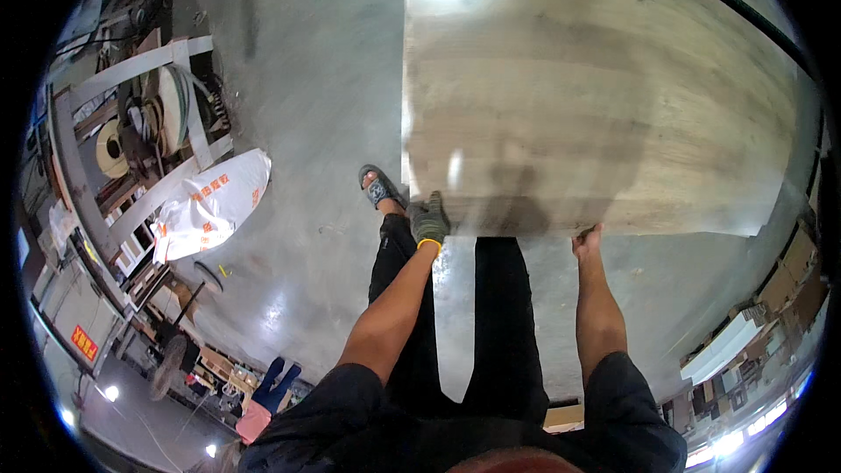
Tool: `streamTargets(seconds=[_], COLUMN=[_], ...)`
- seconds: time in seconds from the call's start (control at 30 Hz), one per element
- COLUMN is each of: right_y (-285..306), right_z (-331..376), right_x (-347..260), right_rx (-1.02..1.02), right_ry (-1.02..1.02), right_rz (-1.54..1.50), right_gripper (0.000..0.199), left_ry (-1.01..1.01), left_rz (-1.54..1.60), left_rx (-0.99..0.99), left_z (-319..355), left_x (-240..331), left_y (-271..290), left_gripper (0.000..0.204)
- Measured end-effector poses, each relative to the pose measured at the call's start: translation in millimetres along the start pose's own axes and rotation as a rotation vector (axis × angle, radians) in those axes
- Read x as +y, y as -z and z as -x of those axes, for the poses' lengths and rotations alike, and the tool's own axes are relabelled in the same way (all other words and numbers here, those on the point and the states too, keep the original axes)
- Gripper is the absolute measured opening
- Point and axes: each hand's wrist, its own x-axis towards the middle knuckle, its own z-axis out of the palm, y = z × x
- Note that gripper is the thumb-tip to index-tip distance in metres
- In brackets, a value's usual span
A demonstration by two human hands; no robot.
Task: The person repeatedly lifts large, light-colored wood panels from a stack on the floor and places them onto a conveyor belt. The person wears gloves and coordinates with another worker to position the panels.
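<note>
A large wooden board point(596, 88), pale grey-brown with a streaked grain and a bright glare near its far end, fills the upper right of the view and stretches away from both hands. The left hand point(429, 221), in a dark grey work glove with a yellow cuff, curls its fingers point(433, 208) around the board's near left corner, so the panel runs up and to the right of those fingers. The right hand point(588, 241), bare, hooks over the same near edge further along; its fingertips disappear under or behind the edge, and they appear closed on it, though the exact wrap cannot be made out. Between the two sets of fingers the near edge lies in shadow. Just left of the gloved fingers a foot in a grey sandal point(378, 186) stands on the polished concrete floor point(307, 105). Well to the left of them a white sack point(206, 206) with orange printing lies on the floor beside a metal rack point(131, 123) holding rolls of edging tape. Well below the right fingers, near the rim of the view, flat cardboard pieces point(788, 271) and pale panels are stacked.
</note>
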Motion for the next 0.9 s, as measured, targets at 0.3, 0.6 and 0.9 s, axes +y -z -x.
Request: streamTargets(seconds=[0.3,0.6,0.9], right_y=[-10,-12,70], right_z=[25,125,111], right_x=[19,5,-132], right_rx=[-0.02,-0.221,-0.125], right_ry=[0.028,0.005,0.148], right_rz=[0.098,-0.44,-0.618], right_gripper=[0.072,0.062,0.055], left_ry=[-0.045,-0.788,-0.627], left_rz=[0.258,-0.47,-0.63], left_rx=[-0.231,0.007,-0.059], left_z=[-36,9,34], left_x=[-49,-9,10], left_y=[18,146,212], left_gripper=[0.073,0.04,0.05])
